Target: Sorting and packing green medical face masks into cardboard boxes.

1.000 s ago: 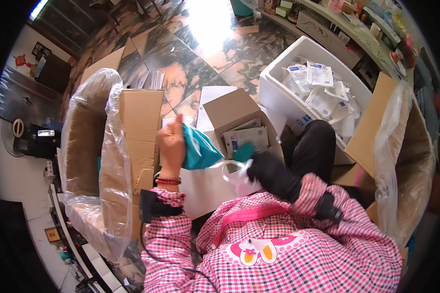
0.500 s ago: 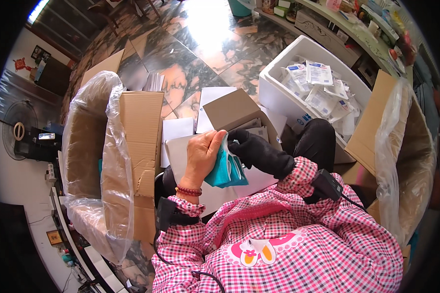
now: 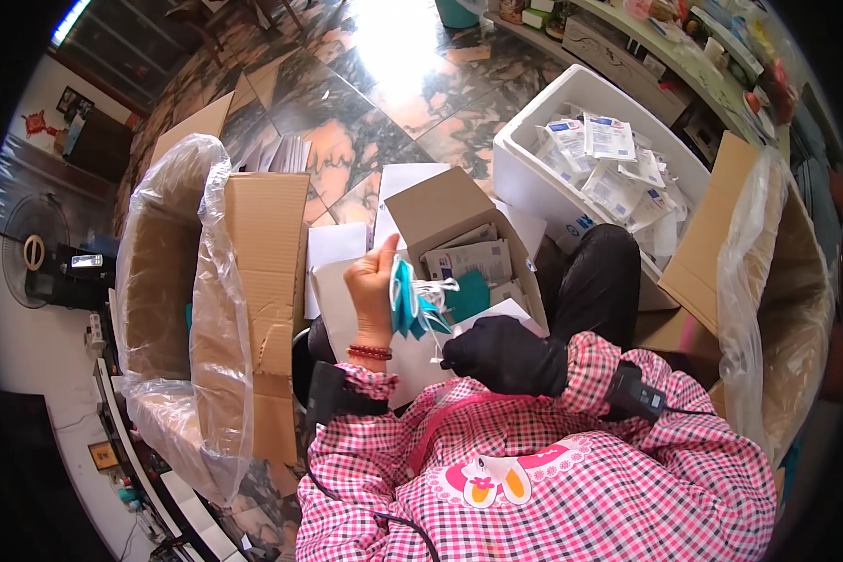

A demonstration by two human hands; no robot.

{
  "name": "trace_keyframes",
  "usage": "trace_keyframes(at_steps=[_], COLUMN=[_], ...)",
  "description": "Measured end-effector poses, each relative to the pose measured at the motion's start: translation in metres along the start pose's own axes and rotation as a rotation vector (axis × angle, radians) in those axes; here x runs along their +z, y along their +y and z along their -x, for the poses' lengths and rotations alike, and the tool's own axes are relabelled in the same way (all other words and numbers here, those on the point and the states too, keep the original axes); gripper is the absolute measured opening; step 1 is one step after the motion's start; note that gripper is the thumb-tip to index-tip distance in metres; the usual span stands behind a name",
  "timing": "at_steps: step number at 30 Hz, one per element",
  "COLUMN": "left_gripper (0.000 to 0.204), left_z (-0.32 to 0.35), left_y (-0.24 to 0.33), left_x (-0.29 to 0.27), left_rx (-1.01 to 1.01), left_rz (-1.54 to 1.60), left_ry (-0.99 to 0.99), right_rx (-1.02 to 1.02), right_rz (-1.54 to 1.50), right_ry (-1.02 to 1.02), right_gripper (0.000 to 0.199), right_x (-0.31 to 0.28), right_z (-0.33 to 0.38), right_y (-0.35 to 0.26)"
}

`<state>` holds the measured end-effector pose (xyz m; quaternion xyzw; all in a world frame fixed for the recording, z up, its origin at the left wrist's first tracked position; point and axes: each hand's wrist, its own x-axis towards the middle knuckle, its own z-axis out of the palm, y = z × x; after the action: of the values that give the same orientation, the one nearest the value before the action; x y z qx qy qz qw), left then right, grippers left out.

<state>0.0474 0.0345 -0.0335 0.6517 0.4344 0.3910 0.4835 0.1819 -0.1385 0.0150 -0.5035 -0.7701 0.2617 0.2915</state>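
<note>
My bare left hand (image 3: 372, 281), with a red bead bracelet at the wrist, is closed around a small bunch of teal and white face masks (image 3: 408, 302). Several white ear loops stick out from the bunch toward the right. Lower down, my right hand (image 3: 506, 354) wears a black glove and is closed. A white ear loop (image 3: 435, 348) runs from the masks to its fingertips, which pinch it. Just beyond both hands an open cardboard box (image 3: 440, 208) contains flat printed packets (image 3: 473, 260) and a teal piece (image 3: 468, 296).
A white foam box (image 3: 571, 201) full of sealed packets (image 3: 618, 192) stands at the far right. Large cartons with plastic liners flank me, one on the left (image 3: 223, 281) and one on the right (image 3: 754, 281). White sheets (image 3: 337, 245) lie around the small box.
My right hand has come down and toward me, away from the top of the masks. The bunch is now fanned with its ear loops showing, and the small box's contents are uncovered.
</note>
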Motion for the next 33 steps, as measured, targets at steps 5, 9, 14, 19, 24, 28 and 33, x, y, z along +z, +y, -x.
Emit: trace_keyframes(at_steps=[5,9,14,19,24,28,33], left_gripper=[0.05,0.048,0.04,0.038,0.042,0.028,0.042], left_z=[-0.012,-0.002,0.026,0.03,0.032,-0.03,-0.02], left_y=[-0.007,0.008,0.036,0.031,0.007,0.001,-0.007], left_x=[-0.003,-0.002,0.01,0.005,0.013,-0.067,-0.068], left_rx=[-0.039,-0.013,0.417,0.286,0.256,-0.138,-0.319], left_rz=[0.072,0.03,-0.345,-0.358,-0.231,0.945,0.835], left_ry=[-0.022,-0.246,-0.479,-0.395,-0.116,-0.183,-0.107], right_rx=[0.084,0.245,0.224,-0.022,-0.03,0.011,0.292], right_rz=[-0.11,-0.362,0.322,0.489,0.432,0.24,-0.594], right_ry=[0.057,0.394,0.231,0.181,0.112,-0.259,0.397], right_gripper=[0.016,0.021,0.021,0.013,0.012,0.013,0.018], right_x=[-0.006,-0.017,-0.022,-0.024,0.007,0.03,-0.012], right_z=[-0.006,0.0,-0.006,-0.005,0.014,0.041,0.01], right_y=[-0.007,0.035,0.034,0.028,0.02,0.001,0.035])
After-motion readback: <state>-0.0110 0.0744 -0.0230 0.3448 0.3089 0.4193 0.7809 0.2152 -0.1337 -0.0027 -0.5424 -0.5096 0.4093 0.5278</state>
